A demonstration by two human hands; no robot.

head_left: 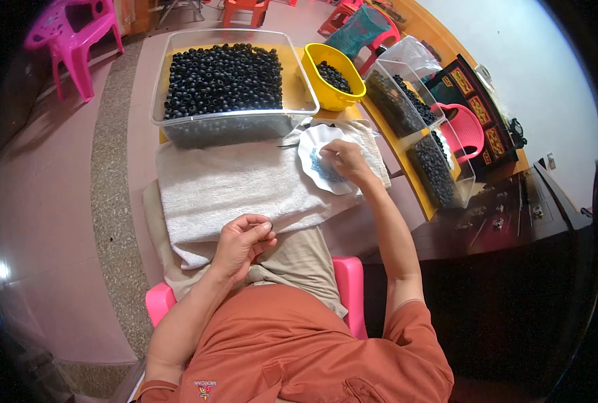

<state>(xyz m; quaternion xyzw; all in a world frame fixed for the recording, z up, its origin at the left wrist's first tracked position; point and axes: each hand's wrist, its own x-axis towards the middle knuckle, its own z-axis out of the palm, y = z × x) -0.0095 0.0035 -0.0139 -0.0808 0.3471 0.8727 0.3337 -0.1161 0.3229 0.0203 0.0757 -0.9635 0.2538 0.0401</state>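
Observation:
My left hand [244,243] is over my lap, at the near edge of a white towel [232,181]. Its thumb and forefinger pinch a small dark piece [270,227], of which only a sliver shows. Farther right, my right hand [344,160] reaches into a white dish with a wavy rim [305,144]. Small light-blue bits [320,166] lie in that dish. The right fingers are drawn together over them, and whatever they hold is hidden.
Beyond the towel stands a clear plastic bin [235,124] full of round black pieces with holes. To its right is a yellow tub [322,57] with more. Clear boxes [460,185] of dark pieces line the right side. A pink chair [77,43] stands far left.

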